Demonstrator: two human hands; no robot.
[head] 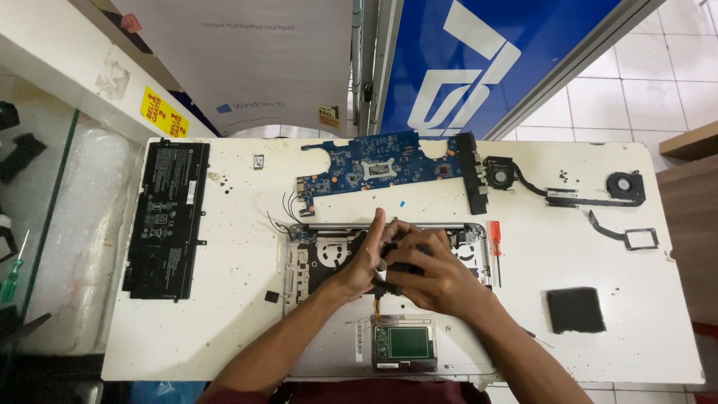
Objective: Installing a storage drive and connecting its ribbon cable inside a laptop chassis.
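Both hands met over the opened silver laptop chassis [321, 262]; the left hand [364, 262] and right hand [434, 280] pinched a small black part [407, 258] between curled fingers, a red-handled screwdriver [494, 239] lying just right of them.

A single view is given, taken from a camera worn on the head and aimed almost straight down at a white table [224, 314]. The whole tabletop is taken in, so the view is not close. The forearms are seen entering from 6 o'clock, with the hands [404, 265] met just below centre. A blue panel [479, 60] is seen at 12 o'clock, tiled floor [658, 82] at 2 o'clock, a glass shelf [45, 224] at 9 o'clock.
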